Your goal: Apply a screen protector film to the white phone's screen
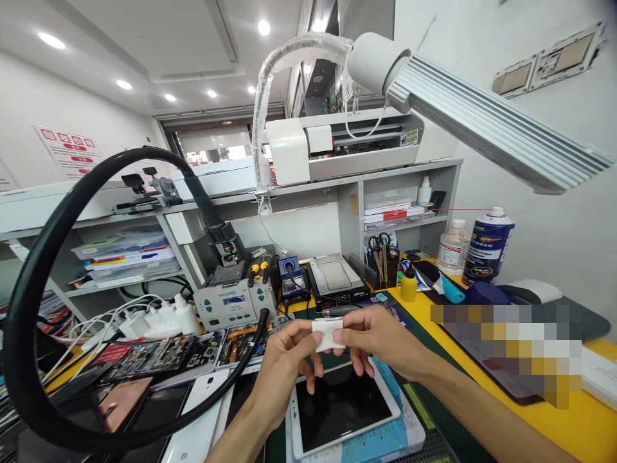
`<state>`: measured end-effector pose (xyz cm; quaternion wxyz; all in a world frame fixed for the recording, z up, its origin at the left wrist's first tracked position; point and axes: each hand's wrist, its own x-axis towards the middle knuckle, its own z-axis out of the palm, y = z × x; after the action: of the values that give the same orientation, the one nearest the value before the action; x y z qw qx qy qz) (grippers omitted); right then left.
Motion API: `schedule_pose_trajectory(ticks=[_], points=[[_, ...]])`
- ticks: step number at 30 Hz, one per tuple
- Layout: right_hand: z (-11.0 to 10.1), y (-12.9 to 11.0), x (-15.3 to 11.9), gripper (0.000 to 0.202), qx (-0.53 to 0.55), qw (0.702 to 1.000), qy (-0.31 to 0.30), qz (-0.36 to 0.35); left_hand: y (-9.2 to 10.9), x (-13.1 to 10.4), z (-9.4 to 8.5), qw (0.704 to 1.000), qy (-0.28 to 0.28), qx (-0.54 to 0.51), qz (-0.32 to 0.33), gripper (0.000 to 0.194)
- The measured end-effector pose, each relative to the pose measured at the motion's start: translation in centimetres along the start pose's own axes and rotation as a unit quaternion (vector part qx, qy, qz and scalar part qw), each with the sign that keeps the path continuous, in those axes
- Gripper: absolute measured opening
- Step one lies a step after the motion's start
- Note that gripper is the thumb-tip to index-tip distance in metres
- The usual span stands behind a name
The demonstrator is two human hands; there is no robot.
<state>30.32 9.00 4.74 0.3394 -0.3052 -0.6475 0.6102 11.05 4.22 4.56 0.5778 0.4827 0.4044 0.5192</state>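
White, rectangular, cloth-like pad was pinched by left hand and right hand near the white-framed, black-screened tablet; apparent step was holding; next move likely required even grip.

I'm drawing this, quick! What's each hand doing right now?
Left hand: closed in a pinch, holding the left side of a small white piece.
Right hand: closed in a pinch, holding its right side.

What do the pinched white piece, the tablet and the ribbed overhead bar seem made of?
White piece: perhaps paper or thin cloth, from its matte, soft-looking surface.
Tablet: likely glass-fronted, given its smooth, dark gloss.
Ribbed overhead bar: probably aluminium, given its silvery sheen and parallel ridges.
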Motion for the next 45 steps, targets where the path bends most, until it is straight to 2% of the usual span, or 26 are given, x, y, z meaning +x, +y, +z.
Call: schedule_pose_trajectory(ticks=[22,31,39,45], points=[[-0.1,-0.4,0.0,0.031,0.038,0.999,-0.010,0.007,-0.3,0.1,-0.1,0.999,0.020,0.005,0.026,0.037],[-0.1,-1.0,-0.3,0.037,0.077,0.997,-0.003,0.017,-0.3,0.0,-0.2,0.999,0.031,-0.017,0.029,0.021],[0.0,-1.0,-0.4,0.023,0.093,0.995,0.005,0.023,-0.2,0.0,-0.2,0.999,0.021,-0.014,0.031,0.016],[0.0,-0.5,-0.2,0.013,0.094,0.995,-0.015,0.009,-0.4,0.0,-0.3,0.999,0.017,-0.010,0.029,0.013]])
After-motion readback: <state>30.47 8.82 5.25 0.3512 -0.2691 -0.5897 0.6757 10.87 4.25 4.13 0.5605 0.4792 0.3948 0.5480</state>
